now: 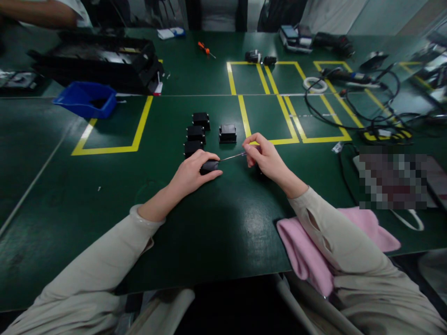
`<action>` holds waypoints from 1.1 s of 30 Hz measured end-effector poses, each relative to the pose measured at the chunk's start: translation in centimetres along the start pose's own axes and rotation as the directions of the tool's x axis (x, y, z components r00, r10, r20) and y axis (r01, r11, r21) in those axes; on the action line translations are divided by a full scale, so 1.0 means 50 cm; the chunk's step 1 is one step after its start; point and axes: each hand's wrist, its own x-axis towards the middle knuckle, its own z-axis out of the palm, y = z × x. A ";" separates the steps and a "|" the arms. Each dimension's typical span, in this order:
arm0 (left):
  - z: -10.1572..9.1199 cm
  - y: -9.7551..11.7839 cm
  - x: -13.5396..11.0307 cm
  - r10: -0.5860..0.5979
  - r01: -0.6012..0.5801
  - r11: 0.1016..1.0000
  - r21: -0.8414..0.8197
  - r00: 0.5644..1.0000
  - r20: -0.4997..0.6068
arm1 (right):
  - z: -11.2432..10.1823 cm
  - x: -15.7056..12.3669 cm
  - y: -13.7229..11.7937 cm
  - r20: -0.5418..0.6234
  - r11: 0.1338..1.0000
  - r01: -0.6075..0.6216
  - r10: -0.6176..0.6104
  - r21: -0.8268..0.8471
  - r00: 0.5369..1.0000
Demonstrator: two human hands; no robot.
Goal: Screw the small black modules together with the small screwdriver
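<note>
My left hand (196, 171) is closed around a small black box (209, 166), thumb on the near side and fingers on the far side. In my right hand (262, 156) is a screwdriver (233, 157), its thin metal shaft pointing left with the tip at the box's right end. Most of its handle is hidden by my fingers. Three similar black boxes (200, 120) stand in a column just beyond my left hand, the nearest partly covered by it. Another black box (227, 133) stands apart, to their right. Something dark shows under my right hand, too hidden to name.
A blue bin (87, 99) sits at left before stacked black trays (104, 60). An orange screwdriver (206, 48) lies at the back. Cables (380, 107) and a white ring (314, 84) are at right. A pink cloth (303, 246) lies under my right forearm. Another person's arm (42, 16) shows upper left.
</note>
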 end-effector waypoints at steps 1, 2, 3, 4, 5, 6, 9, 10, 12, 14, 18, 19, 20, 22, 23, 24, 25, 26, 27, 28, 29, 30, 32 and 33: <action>0.000 0.001 0.000 -0.005 0.005 1.000 0.000 1.000 0.003 | 0.000 0.000 0.000 0.000 1.000 0.001 -0.001 -0.006 1.000; -0.001 0.001 0.000 -0.008 0.008 1.000 0.000 1.000 0.006 | 0.000 -0.001 0.000 -0.004 1.000 0.004 -0.004 -0.010 1.000; -0.001 0.002 0.000 -0.010 0.010 1.000 -0.002 1.000 0.008 | 0.000 -0.002 0.000 -0.010 1.000 0.010 -0.010 -0.012 1.000; -0.001 0.002 0.000 -0.010 0.010 1.000 -0.004 1.000 0.008 | 0.000 -0.002 0.000 -0.018 1.000 0.016 -0.016 -0.012 1.000; -0.001 0.002 0.000 -0.009 0.009 1.000 -0.005 1.000 0.007 | 0.000 -0.003 0.001 -0.026 1.000 0.020 -0.021 -0.010 0.999; -0.001 0.002 0.000 -0.009 0.009 1.000 -0.006 1.000 0.007 | 0.000 -0.003 0.001 -0.033 1.000 0.021 -0.021 -0.006 0.999; 0.000 0.001 0.001 -0.014 0.014 1.000 -0.006 1.000 0.007 | 0.000 -0.002 0.003 -0.038 1.000 0.012 -0.012 0.003 0.999; 0.000 0.000 0.001 -0.014 0.014 1.000 -0.005 1.000 0.006 | 0.001 -0.002 0.004 -0.034 1.000 0.008 -0.007 0.006 0.999; 0.001 0.000 0.001 -0.013 0.013 1.000 -0.003 1.000 0.004 | 0.001 -0.001 0.003 -0.020 1.000 0.002 -0.002 0.006 1.000; 0.001 -0.001 0.001 -0.009 0.009 1.000 -0.003 1.000 0.004 | 0.001 -0.001 0.002 -0.009 1.000 0.005 -0.005 -0.003 1.000; 0.000 -0.001 0.001 0.005 -0.005 1.000 -0.004 1.000 0.001 | 0.000 -0.003 -0.002 -0.022 1.000 0.021 -0.022 -0.014 1.000; 0.000 -0.001 0.001 0.007 -0.007 1.000 -0.003 1.000 0.001 | 0.000 -0.003 -0.002 -0.025 1.000 0.020 -0.020 -0.013 0.999; 0.000 -0.001 0.001 0.007 -0.007 1.000 -0.002 1.000 0.000 | 0.000 -0.002 -0.002 -0.024 1.000 0.016 -0.016 -0.012 1.000; 0.000 0.000 0.001 -0.001 0.001 1.000 0.002 1.000 0.003 | 0.001 -0.001 0.000 -0.015 1.000 0.006 -0.006 -0.009 1.000; 0.000 0.001 0.001 -0.006 0.006 1.000 0.003 1.000 0.003 | 0.001 0.000 0.001 -0.008 1.000 0.001 -0.001 -0.004 1.000; 0.000 0.001 0.001 -0.010 0.010 1.000 0.003 1.000 0.005 | 0.001 0.000 0.002 0.000 1.000 -0.001 0.001 0.003 1.000; 0.000 0.001 0.001 -0.012 0.012 1.000 0.002 1.000 0.005 | 0.001 0.000 0.002 0.005 1.000 -0.001 0.001 0.006 1.000; 0.000 0.001 0.002 -0.012 0.012 1.000 0.001 1.000 0.003 | 0.000 0.000 0.002 0.008 1.000 0.002 -0.002 0.004 1.000; 0.001 0.000 0.002 -0.009 0.009 1.000 0.000 1.000 0.000 | 0.000 0.000 0.001 0.006 1.000 0.005 -0.005 -0.003 1.000; 0.001 0.000 0.002 -0.007 0.007 1.000 0.000 1.000 -0.001 | -0.001 -0.001 0.000 0.001 1.000 0.006 -0.006 -0.013 1.000; 0.001 0.000 0.002 -0.006 0.006 1.000 0.000 1.000 -0.001 | -0.002 -0.001 -0.002 -0.004 1.000 0.006 -0.006 -0.021 1.000; 0.001 -0.001 0.002 -0.006 0.006 1.000 0.001 1.000 0.000 | -0.002 -0.001 -0.003 -0.009 1.000 0.005 -0.005 -0.024 1.000; 0.001 -0.001 0.001 -0.009 0.009 1.000 0.003 1.000 0.002 | -0.002 -0.001 -0.005 -0.012 1.000 0.001 -0.001 -0.017 1.000; 0.001 -0.001 0.001 -0.009 0.009 1.000 0.004 1.000 0.004 | -0.002 -0.001 -0.006 -0.009 1.000 0.000 0.000 -0.014 1.000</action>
